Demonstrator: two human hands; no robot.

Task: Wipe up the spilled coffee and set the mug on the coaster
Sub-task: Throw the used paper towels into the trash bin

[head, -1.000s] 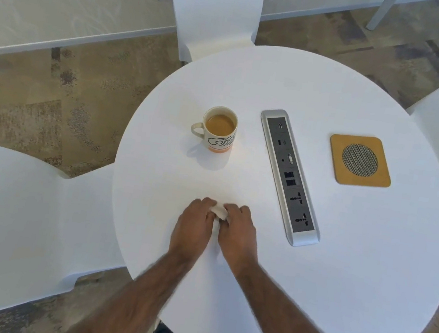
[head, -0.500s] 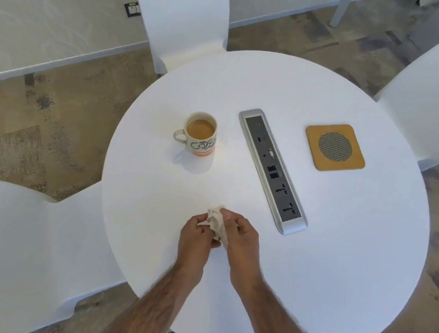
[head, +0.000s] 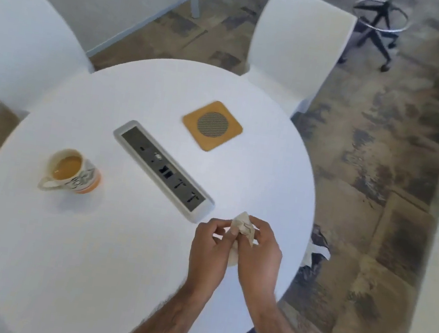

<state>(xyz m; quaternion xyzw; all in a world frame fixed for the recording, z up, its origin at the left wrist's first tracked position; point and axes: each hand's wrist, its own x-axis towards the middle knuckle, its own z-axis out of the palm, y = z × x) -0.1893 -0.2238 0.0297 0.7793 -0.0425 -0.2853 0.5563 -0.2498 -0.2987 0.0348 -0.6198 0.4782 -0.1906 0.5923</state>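
Observation:
A cream mug with an orange base, half full of coffee, stands on the left of the round white table. The square cork coaster with a grey mesh disc lies at the far side, bare. A crumpled, stained tissue is pinched between my left hand and my right hand, held just above the table's right side. No spill shows on the tabletop.
A grey power socket strip runs diagonally across the table between mug and coaster. White chairs stand at the far left and far right. A stool base sits on the patterned floor. Crumpled paper lies below the table's right edge.
Both hands lifted the tissue off the table and bunched it up. My view swung to the right, so the mug now appears far left and the hands near the table's right edge.

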